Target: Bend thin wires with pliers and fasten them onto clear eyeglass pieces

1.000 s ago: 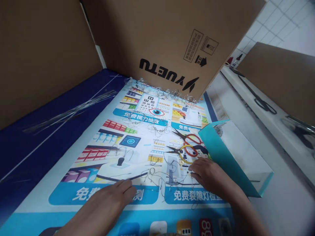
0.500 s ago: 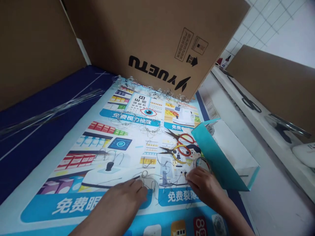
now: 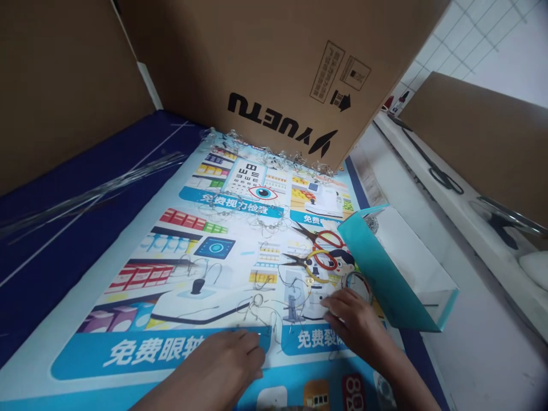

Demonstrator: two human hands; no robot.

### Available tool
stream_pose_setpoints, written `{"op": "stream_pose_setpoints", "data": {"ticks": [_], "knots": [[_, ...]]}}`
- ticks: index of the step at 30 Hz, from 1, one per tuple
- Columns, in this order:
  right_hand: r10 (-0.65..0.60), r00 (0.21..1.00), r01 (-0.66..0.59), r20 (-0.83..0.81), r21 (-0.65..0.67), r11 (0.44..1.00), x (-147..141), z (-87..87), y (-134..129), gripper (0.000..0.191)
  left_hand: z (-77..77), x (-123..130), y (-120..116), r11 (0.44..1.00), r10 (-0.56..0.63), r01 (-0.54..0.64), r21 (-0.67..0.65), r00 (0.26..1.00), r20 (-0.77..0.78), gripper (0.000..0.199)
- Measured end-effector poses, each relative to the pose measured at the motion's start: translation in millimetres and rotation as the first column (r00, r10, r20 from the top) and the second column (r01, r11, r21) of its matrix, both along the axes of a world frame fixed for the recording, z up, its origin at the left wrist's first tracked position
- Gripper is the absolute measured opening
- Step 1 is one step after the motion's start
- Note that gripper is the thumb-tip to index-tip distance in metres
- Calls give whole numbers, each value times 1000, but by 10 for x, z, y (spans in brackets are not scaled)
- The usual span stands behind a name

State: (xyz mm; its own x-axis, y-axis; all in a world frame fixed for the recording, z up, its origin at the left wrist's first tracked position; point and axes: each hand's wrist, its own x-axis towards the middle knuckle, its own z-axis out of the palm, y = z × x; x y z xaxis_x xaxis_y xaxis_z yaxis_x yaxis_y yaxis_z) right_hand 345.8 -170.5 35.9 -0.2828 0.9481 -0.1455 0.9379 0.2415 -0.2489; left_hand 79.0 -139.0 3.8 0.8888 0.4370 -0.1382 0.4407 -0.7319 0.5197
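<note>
Your L hand (image 3: 240,361) is low over the near printed sheet (image 3: 141,308), grip unclear; thin wires (image 3: 258,301) lie just beyond, btwn hands. Your R hand (image 3: 347,313), grip also unclear, is near yellow-handled scissors (image 3: 314,267), L of teal box (image 3: 394,274).

Hands (image 3: 233,357): 2 | red-handled scissors (image 3: 317,236): 1 | yellow-handled scissors (image 3: 305,262): 1 | teal box (image 3: 385,277): 1

Cardboard panel (image 3: 257,51): inverted brand "YUETU". Printed sheet (image 3: 240,231): "免费视力检查"; also "免费眼" and "免费裂", both partly covered.
</note>
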Motion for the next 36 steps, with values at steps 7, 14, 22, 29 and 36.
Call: {"op": "stream_pose_setpoints", "data": {"ticks": [7,14,22,29,36], "knots": [[-120,992,124,39,-138,983,245,72,-341,13,-93,-40,-32,997,25,-19,-72,997,77,24],[-17,1000,18,14,-38,999,-67,-34,-300,15,-103,-44,-41,997,36,-28,-73,992,117,24],[227,964,-240,140,85,967,-385,-84,-34,15,-40,-29,5,999,30,-27,-26,994,106,21],[480,785,-530,391,25,848,-453,34,189,18,-7,8,36,998,30,-31,45,999,29,19],[512,812,-539,280,24,842,-386,12,353,16,-10,-43,69,991,130,-127,-36,987,90,22]]}}
